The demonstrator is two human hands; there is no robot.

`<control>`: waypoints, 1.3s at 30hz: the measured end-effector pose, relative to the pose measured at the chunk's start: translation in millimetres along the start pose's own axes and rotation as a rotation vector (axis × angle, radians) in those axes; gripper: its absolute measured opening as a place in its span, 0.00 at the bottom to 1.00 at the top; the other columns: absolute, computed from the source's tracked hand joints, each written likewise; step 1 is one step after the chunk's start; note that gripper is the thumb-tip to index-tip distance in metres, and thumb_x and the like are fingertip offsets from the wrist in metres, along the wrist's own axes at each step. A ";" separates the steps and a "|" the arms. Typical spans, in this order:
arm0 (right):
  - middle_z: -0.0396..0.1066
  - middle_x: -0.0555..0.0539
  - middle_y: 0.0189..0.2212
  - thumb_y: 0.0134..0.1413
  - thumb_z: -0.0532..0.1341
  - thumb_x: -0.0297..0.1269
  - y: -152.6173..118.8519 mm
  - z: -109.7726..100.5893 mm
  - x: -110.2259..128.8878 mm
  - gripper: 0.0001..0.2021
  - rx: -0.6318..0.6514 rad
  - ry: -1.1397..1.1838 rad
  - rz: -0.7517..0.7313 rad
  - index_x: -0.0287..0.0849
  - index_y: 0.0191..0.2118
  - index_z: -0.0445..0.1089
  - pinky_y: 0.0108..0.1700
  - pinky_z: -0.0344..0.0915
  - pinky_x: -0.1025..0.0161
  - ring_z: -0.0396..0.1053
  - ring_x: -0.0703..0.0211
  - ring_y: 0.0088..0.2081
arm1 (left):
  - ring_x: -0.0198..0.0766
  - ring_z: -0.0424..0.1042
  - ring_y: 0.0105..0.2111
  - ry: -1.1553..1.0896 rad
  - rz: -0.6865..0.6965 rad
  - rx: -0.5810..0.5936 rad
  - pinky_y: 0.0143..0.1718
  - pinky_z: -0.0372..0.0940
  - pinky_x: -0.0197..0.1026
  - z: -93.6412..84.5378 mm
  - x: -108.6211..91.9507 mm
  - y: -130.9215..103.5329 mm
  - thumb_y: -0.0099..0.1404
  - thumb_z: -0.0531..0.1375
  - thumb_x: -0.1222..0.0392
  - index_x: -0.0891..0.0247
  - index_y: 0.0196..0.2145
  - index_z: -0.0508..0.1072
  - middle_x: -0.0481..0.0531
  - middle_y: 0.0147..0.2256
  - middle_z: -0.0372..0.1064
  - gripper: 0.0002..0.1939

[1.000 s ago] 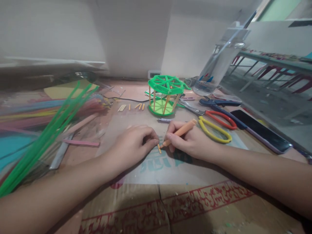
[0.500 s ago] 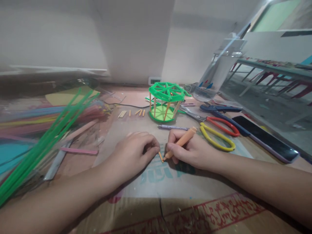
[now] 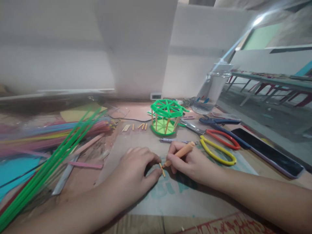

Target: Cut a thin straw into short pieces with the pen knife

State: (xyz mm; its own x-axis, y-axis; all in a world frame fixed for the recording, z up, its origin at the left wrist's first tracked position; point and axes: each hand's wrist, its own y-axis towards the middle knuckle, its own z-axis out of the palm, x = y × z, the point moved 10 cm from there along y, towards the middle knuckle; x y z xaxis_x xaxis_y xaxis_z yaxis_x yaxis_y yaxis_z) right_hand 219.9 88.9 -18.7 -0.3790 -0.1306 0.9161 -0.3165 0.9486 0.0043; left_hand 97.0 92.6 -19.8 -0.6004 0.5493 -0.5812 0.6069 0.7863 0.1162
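An orange marker [image 3: 181, 153] is gripped in my right hand [image 3: 190, 162], its tip touching a small wooden stick [image 3: 162, 170] on the translucent sheet [image 3: 148, 208]. My left hand [image 3: 140, 165] holds that stick between thumb and forefinger. Behind my hands stands a round frame [image 3: 167, 117] with a green spoked top and base joined by wooden posts. Several short sticks [image 3: 133, 127] lie to its left, some pale and some orange. A pen [image 3: 168, 140] rests just beyond my right hand.
Green strips [image 3: 48, 165] and a bundle of coloured strips [image 3: 80, 128] lie at the left. On the right are scissors [image 3: 218, 156] with red and yellow handles, blue-handled pliers [image 3: 219, 121], a phone [image 3: 268, 152] and a clear water container [image 3: 209, 94].
The view has tilted up, so the table sits lower. The marker tip is now partway along the stick rather than at its near end, and my left fingers have spread along the stick.
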 end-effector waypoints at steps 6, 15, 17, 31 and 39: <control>0.70 0.53 0.22 0.63 0.62 0.40 -0.6 -1.5 9.7 0.09 0.006 -0.010 -0.039 0.45 0.32 0.64 0.29 0.63 0.65 0.67 0.63 0.25 | 0.49 0.72 0.40 0.156 -0.028 -0.012 0.41 0.60 0.49 -0.2 -8.4 -4.0 0.63 0.69 0.52 0.58 0.36 0.74 0.51 0.35 0.74 0.10; 0.70 0.52 0.23 0.63 0.62 0.43 -1.4 2.1 8.8 0.10 0.045 0.006 -0.014 0.45 0.33 0.64 0.27 0.62 0.66 0.67 0.62 0.25 | 0.50 0.72 0.41 0.117 -0.054 -0.036 0.42 0.60 0.50 -0.7 -2.5 -3.2 0.63 0.70 0.54 0.58 0.35 0.73 0.50 0.35 0.72 0.10; 0.70 0.52 0.23 0.64 0.62 0.42 -0.6 0.6 9.5 0.10 0.028 -0.022 -0.027 0.45 0.33 0.64 0.29 0.63 0.65 0.67 0.62 0.25 | 0.51 0.73 0.42 0.098 -0.039 -0.032 0.44 0.61 0.50 -0.4 -2.3 -3.8 0.63 0.70 0.54 0.58 0.36 0.74 0.50 0.36 0.73 0.10; 0.71 0.51 0.25 0.67 0.61 0.41 -1.2 -1.7 9.7 0.09 0.004 -0.057 -0.057 0.45 0.35 0.65 0.33 0.64 0.63 0.69 0.61 0.29 | 0.51 0.74 0.45 0.042 -0.061 -0.018 0.47 0.62 0.52 -0.5 1.2 -2.1 0.61 0.72 0.55 0.58 0.38 0.76 0.51 0.39 0.77 0.11; 0.71 0.52 0.24 0.68 0.60 0.43 -1.0 1.5 9.3 0.11 0.053 -0.037 -0.054 0.45 0.34 0.64 0.30 0.62 0.64 0.67 0.61 0.26 | 0.50 0.74 0.42 0.069 -0.101 -0.027 0.44 0.61 0.50 -0.8 2.5 2.9 0.57 0.72 0.56 0.58 0.34 0.74 0.50 0.36 0.76 0.12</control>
State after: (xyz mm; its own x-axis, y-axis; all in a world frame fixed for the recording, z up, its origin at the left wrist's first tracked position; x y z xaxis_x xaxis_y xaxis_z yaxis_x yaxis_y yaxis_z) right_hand 215.3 86.3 -10.8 -0.3915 -0.1928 0.8998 -0.3823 0.9235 0.0315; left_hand 96.8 96.4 -20.3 -0.6930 0.4842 -0.5341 0.5279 0.8454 0.0816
